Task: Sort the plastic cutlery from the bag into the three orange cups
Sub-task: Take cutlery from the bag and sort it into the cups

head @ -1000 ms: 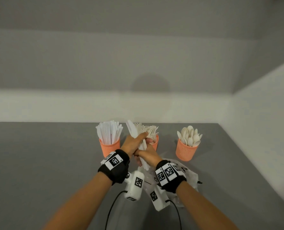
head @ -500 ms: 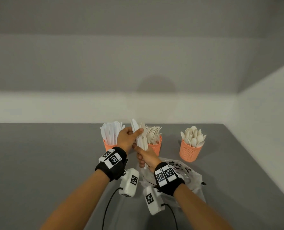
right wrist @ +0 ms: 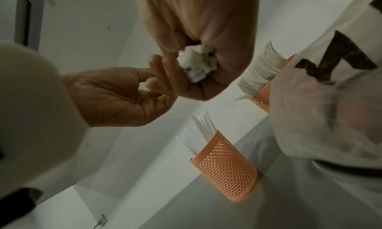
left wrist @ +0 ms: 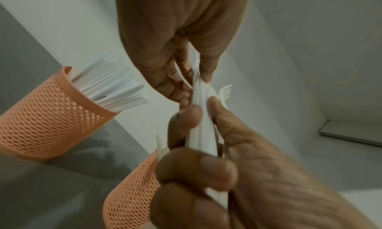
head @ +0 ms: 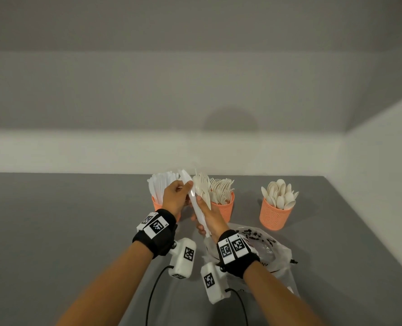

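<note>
Both hands, left hand [head: 174, 198] and right hand [head: 210, 218], around one cutlery bundle [head: 198, 201].

We see soft, dim overhead light; a round shadow sits on the back wall [head: 230, 123]. Both wrist views are grainy and strongly bent at the edges (the right hand [left wrist: 237, 175] blurs up close), without glare.

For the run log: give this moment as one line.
right hand: grips cutlery bundle | left hand: pinches knife from bundle | knife cup, fork cup, spoon cup: filled
</note>
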Motion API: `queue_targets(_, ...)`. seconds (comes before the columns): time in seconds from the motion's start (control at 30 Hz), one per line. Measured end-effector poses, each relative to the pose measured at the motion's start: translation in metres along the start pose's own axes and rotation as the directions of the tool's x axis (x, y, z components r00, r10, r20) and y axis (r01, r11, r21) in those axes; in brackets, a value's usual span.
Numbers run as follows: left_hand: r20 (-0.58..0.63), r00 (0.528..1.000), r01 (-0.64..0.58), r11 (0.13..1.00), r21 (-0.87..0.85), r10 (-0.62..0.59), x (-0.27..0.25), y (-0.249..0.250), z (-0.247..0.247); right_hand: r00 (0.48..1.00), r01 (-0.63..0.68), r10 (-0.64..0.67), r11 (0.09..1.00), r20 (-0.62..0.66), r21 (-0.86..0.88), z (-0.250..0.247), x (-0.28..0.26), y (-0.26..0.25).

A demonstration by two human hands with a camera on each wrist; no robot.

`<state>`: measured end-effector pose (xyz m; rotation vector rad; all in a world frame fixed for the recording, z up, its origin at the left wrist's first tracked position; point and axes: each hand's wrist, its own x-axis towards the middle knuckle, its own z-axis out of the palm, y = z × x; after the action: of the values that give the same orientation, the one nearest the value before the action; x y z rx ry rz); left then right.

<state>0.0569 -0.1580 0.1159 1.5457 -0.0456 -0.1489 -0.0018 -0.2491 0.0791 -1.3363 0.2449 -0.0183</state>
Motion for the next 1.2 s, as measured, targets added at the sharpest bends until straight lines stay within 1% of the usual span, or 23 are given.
queue_targets(0.1, 0.053, 0.998, -0.021, 0.999, 0.043, 0.019, -0.003, -0.003, 0.002, 1.000, -0.004, 0.004, 1.000, -0.014, 0.003, -0.002, 0.000, -0.002)
queue_targets(0.27, 0.081, 0.993, -0.104, 0.974, 0.203, 0.089, -0.005, -0.006, 0.005, 1.000, -0.008, 0.008, 1.000, -0.002, 0.028, -0.005, 0.000, 0.000)
queue_targets(0.33, 0.047, 0.994, -0.106, 0.966, 0.238, 0.098, -0.004, -0.008, 0.008, 1.000, 0.010, -0.010, 0.999, 0.003, 0.042, -0.004, -0.001, -0.001)
queue_targets(0.43, -0.038, 0.992, -0.112, 0.966, 0.234, 0.124, -0.004, -0.008, 0.012, 1.000, 0.017, -0.018, 0.999, 0.022, 0.031, -0.002, -0.002, -0.004)
queue_targets(0.5, -0.072, 0.991, -0.100, 0.986, 0.135, 0.110, -0.005, -0.007, 0.015, 1.000, 0.004, -0.004, 1.000, 0.028, 0.004, -0.002, 0.001, -0.005)
queue_targets(0.57, -0.091, 0.994, -0.070, 0.997, -0.037, 0.067, -0.006, -0.002, 0.017, 1.000, -0.005, 0.005, 1.000, 0.002, -0.031, -0.004, 0.004, -0.005)
queue_targets(0.6, -0.119, 0.991, -0.068, 0.993, -0.096, 0.057, -0.006, 0.001, 0.016, 1.000, -0.008, 0.007, 0.999, -0.019, -0.045, -0.005, 0.005, -0.005)
queue_targets(0.67, -0.190, 0.980, -0.093, 0.983, -0.159, 0.062, -0.004, 0.008, 0.012, 0.998, -0.024, 0.021, 0.998, -0.057, -0.051, -0.009, 0.005, -0.007)
queue_targets(0.73, -0.233, 0.969, -0.118, 0.983, -0.143, 0.083, -0.002, 0.012, 0.006, 0.997, -0.047, 0.046, 0.999, -0.061, -0.022, -0.013, 0.004, -0.010)
queue_targets(0.8, -0.215, 0.973, -0.099, 0.993, -0.071, 0.082, 0.002, 0.013, 0.001, 0.996, -0.087, 0.087, 0.994, 0.007, 0.067, -0.018, 0.004, -0.011)
queue_targets(0.87, -0.145, 0.989, -0.043, 0.998, -0.037, 0.037, 0.004, 0.011, -0.002, 0.981, -0.171, 0.148, 0.967, 0.128, 0.190, -0.022, 0.004, -0.012)
queue_targets(0.93, -0.051, 0.998, 0.029, 0.999, -0.026, -0.031, 0.004, 0.008, -0.003, 0.951, -0.245, 0.184, 0.939, 0.247, 0.242, -0.023, 0.003, -0.013)
queue_targets(1.0, 0.020, 0.997, 0.081, 0.996, -0.043, -0.080, 0.003, 0.005, -0.003, 0.921, -0.285, 0.203, 0.934, 0.333, 0.216, -0.022, 0.001, -0.014)
queue_targets(1.07, 0.043, 0.994, 0.099, 0.993, -0.062, -0.096, 0.002, 0.005, -0.003, 0.897, -0.305, 0.223, 0.938, 0.382, 0.166, -0.019, 0.000, -0.014)
queue_targets(1.13, 0.024, 0.995, 0.094, 0.994, -0.060, -0.093, 0.002, 0.007, -0.003, 0.887, -0.309, 0.231, 0.940, 0.399, 0.143, -0.019, -0.001, -0.012)
queue_targets(1.2, -0.026, 0.995, 0.089, 0.994, -0.069, -0.091, 0.005, 0.010, -0.004, 0.905, -0.267, 0.209, 0.957, 0.371, 0.111, -0.018, 0.000, -0.011)
